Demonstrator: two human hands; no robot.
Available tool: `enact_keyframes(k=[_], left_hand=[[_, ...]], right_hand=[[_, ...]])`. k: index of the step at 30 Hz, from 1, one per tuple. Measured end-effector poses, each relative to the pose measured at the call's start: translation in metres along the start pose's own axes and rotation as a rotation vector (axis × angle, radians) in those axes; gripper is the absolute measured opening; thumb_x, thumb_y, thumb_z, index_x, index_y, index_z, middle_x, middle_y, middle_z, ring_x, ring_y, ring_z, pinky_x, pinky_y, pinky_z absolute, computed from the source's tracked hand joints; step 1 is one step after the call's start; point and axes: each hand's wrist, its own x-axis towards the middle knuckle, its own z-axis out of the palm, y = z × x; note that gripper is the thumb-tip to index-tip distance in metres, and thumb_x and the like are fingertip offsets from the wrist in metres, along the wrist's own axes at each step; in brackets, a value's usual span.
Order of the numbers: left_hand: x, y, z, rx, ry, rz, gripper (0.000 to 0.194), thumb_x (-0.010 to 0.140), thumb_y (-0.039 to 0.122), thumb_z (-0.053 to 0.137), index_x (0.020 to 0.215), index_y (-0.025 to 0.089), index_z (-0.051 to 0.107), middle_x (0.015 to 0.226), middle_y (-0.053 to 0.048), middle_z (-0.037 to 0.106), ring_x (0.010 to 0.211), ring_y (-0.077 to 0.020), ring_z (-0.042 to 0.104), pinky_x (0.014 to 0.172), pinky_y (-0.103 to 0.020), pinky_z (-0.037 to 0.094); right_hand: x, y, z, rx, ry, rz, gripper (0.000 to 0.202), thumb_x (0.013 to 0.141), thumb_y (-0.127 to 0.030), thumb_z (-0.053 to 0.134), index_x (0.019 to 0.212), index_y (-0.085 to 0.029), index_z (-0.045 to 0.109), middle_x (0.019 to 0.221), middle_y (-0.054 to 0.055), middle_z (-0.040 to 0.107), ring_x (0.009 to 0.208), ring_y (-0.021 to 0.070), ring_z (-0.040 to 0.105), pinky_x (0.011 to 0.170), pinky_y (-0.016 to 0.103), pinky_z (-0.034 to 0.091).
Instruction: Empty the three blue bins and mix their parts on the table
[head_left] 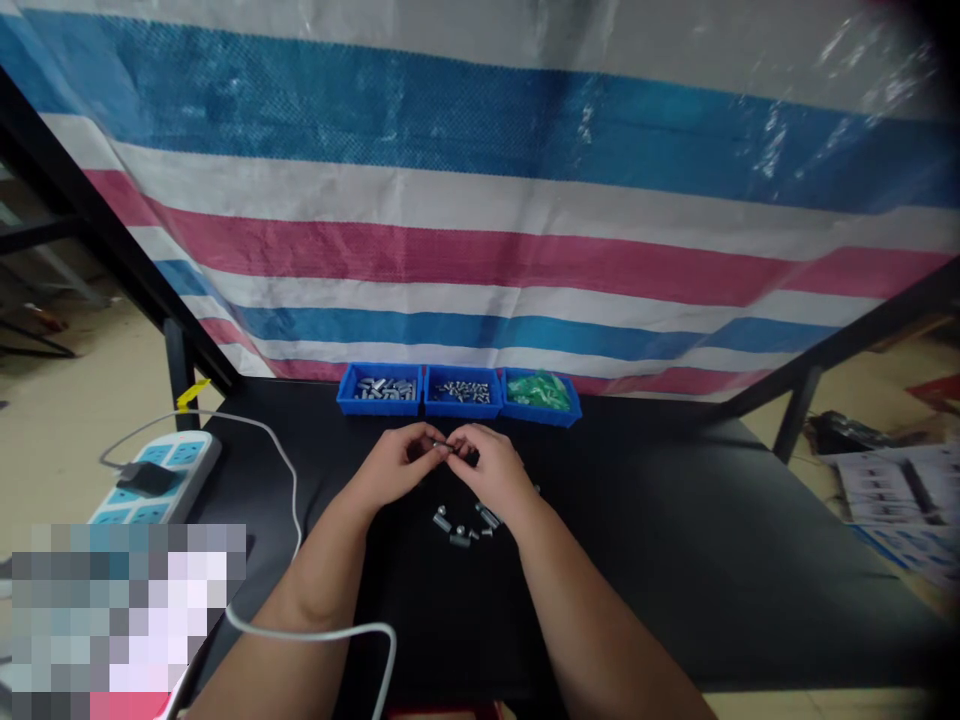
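My left hand point(400, 462) and my right hand point(489, 465) meet fingertip to fingertip above the black table. Both are closed in a pinch around a small metal part point(441, 446), mostly covered by the fingers, so its exact kind cannot be made out. Just below the hands, several loose metal pieces lie on the table: short silver cylinders point(442, 522) and small screws point(487, 533). Beyond the hands stands a row of blue bins: the left bin point(380, 409) holds metal cylinders, the middle bin point(463, 410) small screws, and the right bin point(540, 415) something in green plastic.
A white power strip point(196, 452) with a black plug point(147, 479) lies at the left edge of the black table point(675, 560). A white cable point(292, 480) loops past my left forearm. Behind the bins hangs a striped plastic sheet point(480, 250) on a black frame.
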Motion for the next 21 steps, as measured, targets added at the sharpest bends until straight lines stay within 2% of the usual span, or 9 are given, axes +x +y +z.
enact_keyframes(k=[3,5,7,9,12,16,18,21], left_hand=[[0.003,-0.005,0.0,-0.073,0.049,-0.058,0.026,0.086,0.042,0.066,0.093,0.017,0.068,0.069,-0.002,0.069,0.061,-0.0141,0.063,0.058,-0.023,0.046],[0.005,-0.011,-0.002,-0.128,0.194,-0.14,0.029,0.084,0.045,0.067,0.088,0.016,0.067,0.067,-0.001,0.068,0.056,-0.0133,0.062,0.055,-0.023,0.046],[0.008,-0.015,-0.006,-0.2,0.383,-0.23,0.034,0.081,0.049,0.07,0.084,0.015,0.065,0.065,-0.001,0.066,0.054,-0.0125,0.06,0.052,-0.022,0.046],[0.01,-0.018,-0.01,-0.299,0.527,-0.295,0.038,0.077,0.052,0.072,0.082,0.015,0.065,0.065,-0.001,0.066,0.054,-0.012,0.06,0.051,-0.021,0.046],[0.013,-0.021,-0.013,-0.472,0.616,-0.338,0.043,0.071,0.05,0.077,0.089,0.012,0.067,0.072,-0.004,0.069,0.059,-0.0124,0.063,0.054,-0.021,0.048],[0.012,-0.021,-0.012,-0.599,0.644,-0.318,0.048,0.069,0.047,0.079,0.097,0.01,0.069,0.08,-0.007,0.072,0.066,-0.0144,0.067,0.062,-0.025,0.053],[0.009,-0.018,-0.012,-0.537,0.684,-0.243,0.047,0.072,0.047,0.078,0.1,0.011,0.07,0.082,-0.008,0.073,0.069,-0.0164,0.068,0.065,-0.027,0.055],[0.004,-0.008,-0.014,-0.326,0.779,-0.105,0.042,0.08,0.048,0.072,0.104,0.013,0.071,0.084,-0.008,0.074,0.073,-0.019,0.07,0.07,-0.031,0.057]], right_hand=[[-0.001,-0.003,0.01,0.01,0.04,-0.014,0.014,0.086,-0.02,0.064,0.099,-0.021,0.059,0.089,0.001,0.063,0.076,0.0148,0.058,0.07,0.026,0.046],[-0.003,-0.007,0.015,-0.049,0.015,-0.009,0.025,0.084,-0.022,0.068,0.106,-0.022,0.058,0.09,0.001,0.061,0.078,0.0153,0.057,0.071,0.027,0.044],[-0.003,-0.011,0.019,-0.131,-0.089,-0.04,0.025,0.083,-0.025,0.07,0.107,-0.023,0.06,0.088,0.0,0.061,0.079,0.0158,0.057,0.073,0.027,0.042],[-0.003,-0.014,0.025,-0.205,-0.222,-0.08,0.018,0.084,-0.026,0.071,0.101,-0.024,0.065,0.084,-0.001,0.062,0.079,0.0158,0.057,0.074,0.027,0.04],[-0.001,-0.016,0.034,-0.281,-0.304,-0.075,0.009,0.082,-0.018,0.068,0.088,-0.024,0.068,0.077,-0.002,0.063,0.075,0.0149,0.057,0.07,0.026,0.037],[0.001,-0.015,0.038,-0.288,-0.288,-0.003,0.012,0.074,-0.01,0.063,0.073,-0.022,0.064,0.067,-0.003,0.061,0.062,0.0122,0.052,0.06,0.024,0.032],[0.002,-0.017,0.032,-0.23,-0.243,0.002,0.012,0.074,-0.009,0.062,0.073,-0.022,0.064,0.064,-0.004,0.06,0.06,0.0116,0.053,0.059,0.023,0.034],[0.011,-0.02,0.012,-0.068,-0.094,-0.03,0.011,0.082,-0.014,0.059,0.08,-0.021,0.066,0.068,-0.003,0.061,0.061,0.0111,0.055,0.06,0.022,0.039]])
